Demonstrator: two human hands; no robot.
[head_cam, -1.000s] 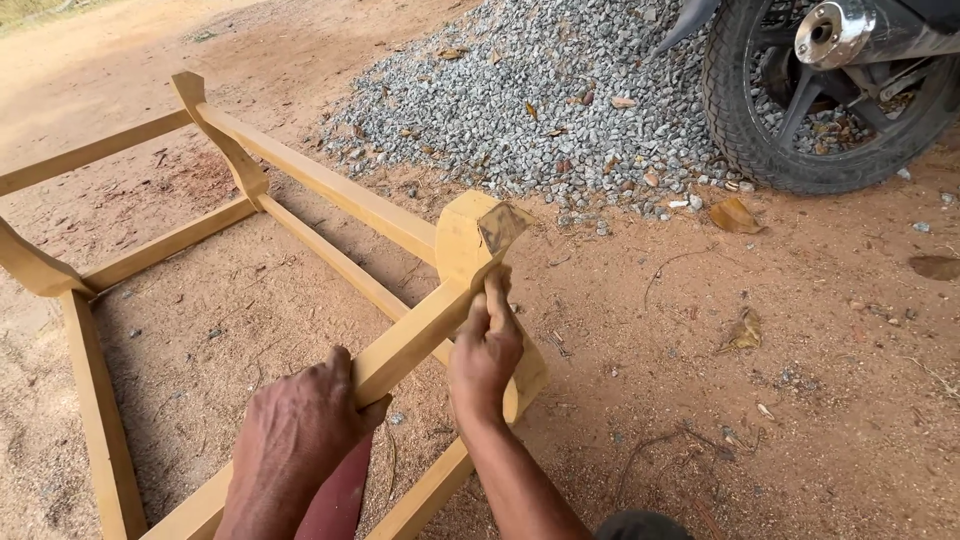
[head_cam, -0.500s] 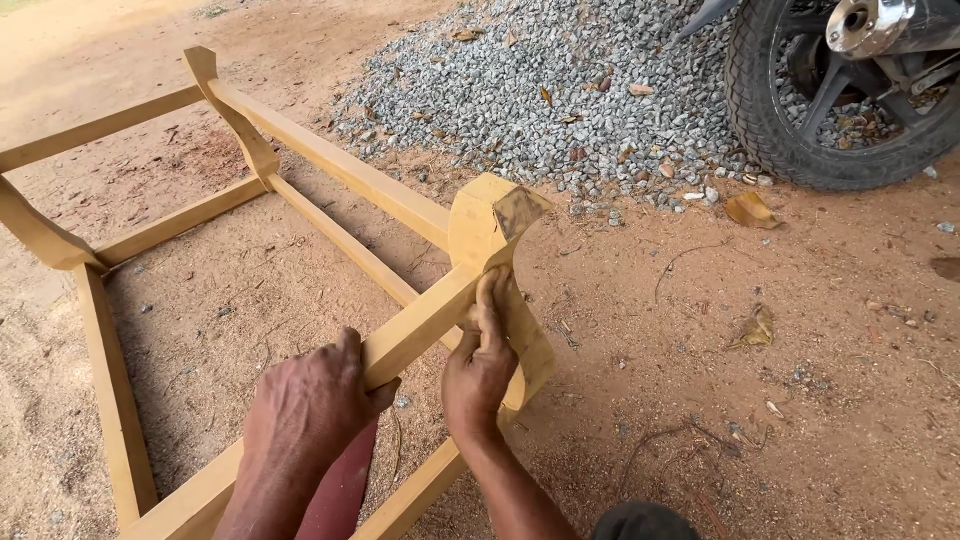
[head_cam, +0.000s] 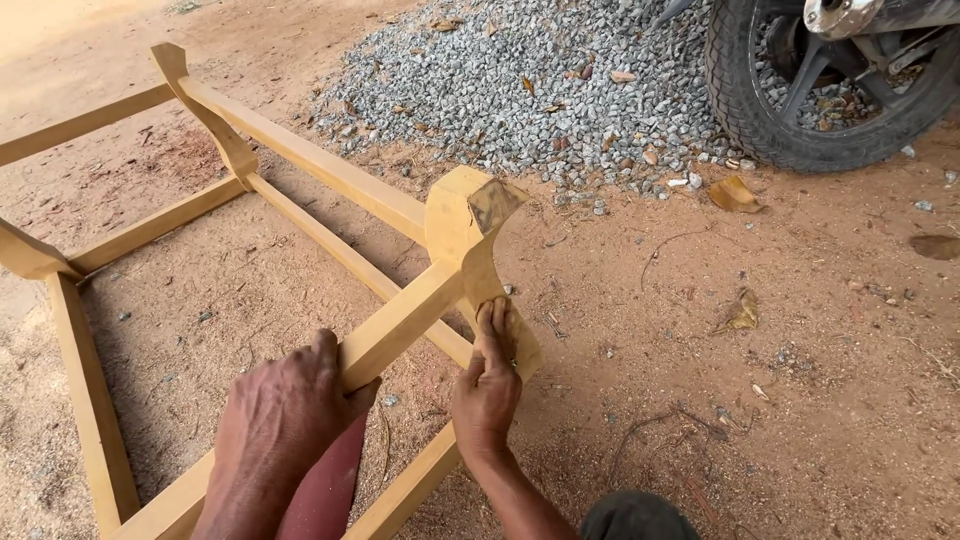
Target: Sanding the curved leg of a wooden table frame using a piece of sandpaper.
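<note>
A yellow-painted wooden furniture frame [head_cam: 300, 160] lies on sandy ground, its curved leg [head_cam: 462, 225] standing up in the middle of the view. My left hand [head_cam: 285, 420] grips the upper rail of the frame near that leg. My right hand [head_cam: 490, 380] presses flat, fingers together, against the lower side of the curved leg; whether something lies under the fingers I cannot tell. A dark red cloth or sleeve [head_cam: 325, 490] shows beneath my left hand.
A pile of grey gravel [head_cam: 530, 80] lies behind the frame. A motorbike wheel [head_cam: 800, 90] stands at the top right. Dry leaves [head_cam: 733, 193] and sawdust are scattered over the reddish dirt. My knee [head_cam: 635, 515] shows at the bottom edge.
My right hand has slid down the curved leg from near its top to its lower part. The view has shifted slightly; my left hand keeps its grip on the rail.
</note>
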